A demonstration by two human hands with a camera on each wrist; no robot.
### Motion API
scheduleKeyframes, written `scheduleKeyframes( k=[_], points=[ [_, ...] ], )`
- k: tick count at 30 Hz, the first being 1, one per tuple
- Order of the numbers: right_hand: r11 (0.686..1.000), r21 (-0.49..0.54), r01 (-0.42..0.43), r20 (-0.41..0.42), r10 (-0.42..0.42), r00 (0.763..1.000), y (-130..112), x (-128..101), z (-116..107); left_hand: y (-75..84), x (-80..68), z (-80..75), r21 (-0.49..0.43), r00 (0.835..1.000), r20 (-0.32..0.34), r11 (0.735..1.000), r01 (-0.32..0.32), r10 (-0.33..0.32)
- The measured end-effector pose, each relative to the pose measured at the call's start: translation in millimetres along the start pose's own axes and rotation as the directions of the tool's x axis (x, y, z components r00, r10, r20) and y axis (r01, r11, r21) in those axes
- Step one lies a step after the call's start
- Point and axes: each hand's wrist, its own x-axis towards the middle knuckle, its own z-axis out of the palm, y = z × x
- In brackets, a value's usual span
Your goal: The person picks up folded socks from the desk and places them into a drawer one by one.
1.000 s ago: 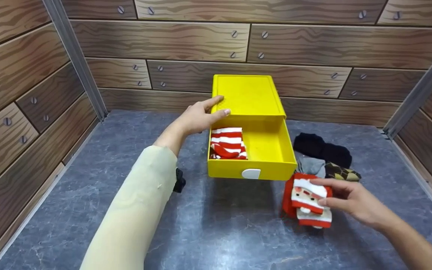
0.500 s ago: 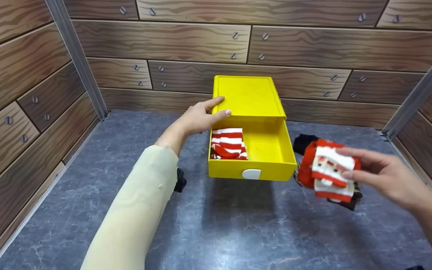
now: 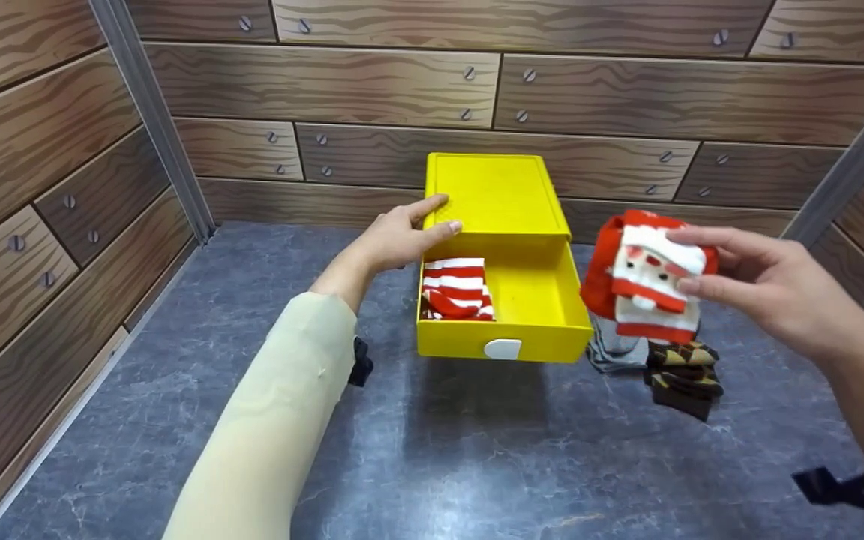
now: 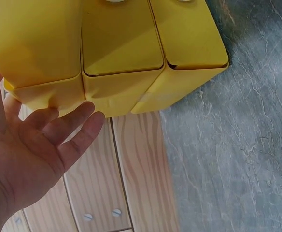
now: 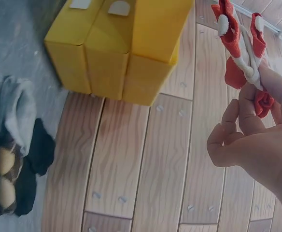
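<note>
Pinching folded knit socks (image 3: 649,281), right hand (image 3: 781,289), resting loosely on boxy yellow plastic drawers (image 3: 499,195), left hand (image 3: 397,238)

Cabinet (image 3: 496,191) on the worktop (image 3: 477,465), before the back wall (image 3: 327,86); drawer (image 3: 544,343) extended frontward, socks (image 3: 456,281) inside, at left. Right of it: other socks (image 3: 683,379) on the worktop; held pair (image 3: 649,281) raised in right grip (image 3: 777,292).

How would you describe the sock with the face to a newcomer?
Start at the yellow drawer unit. Right of its open drawer, the right hand holds a folded red sock. Unlike the striped sock inside the drawer, it shows a face with dark eyes.
</note>
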Motion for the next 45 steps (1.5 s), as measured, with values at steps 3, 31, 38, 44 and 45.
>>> scheduleKeyframes(
  k=[3,31,38,44,45],
  points=[
    [0.999,0.032,-0.005,0.021,0.005,1.000,-8,13,4,-0.1,0.0,-0.5,-0.007,1.000,-0.003,1.000,0.006,-0.006],
    [0.979,0.187,-0.082,0.217,0.040,0.975,-25,75,73,1.6,0.5,1.4,-0.025,0.999,-0.010,0.999,0.047,-0.047],
    [0.986,0.128,-0.110,0.264,0.073,0.962,-18,79,79,0.6,1.3,2.5,-0.022,0.999,-0.009,0.999,0.044,-0.045],
    [0.990,0.092,-0.108,0.296,0.076,0.952,-17,80,82,0.4,1.3,1.4,-0.009,1.000,-0.008,1.000,0.030,-0.030],
    [0.992,0.082,-0.101,0.297,0.072,0.952,-17,80,82,0.5,1.2,1.2,-0.009,1.000,-0.008,1.000,0.028,-0.028]
  ],
)
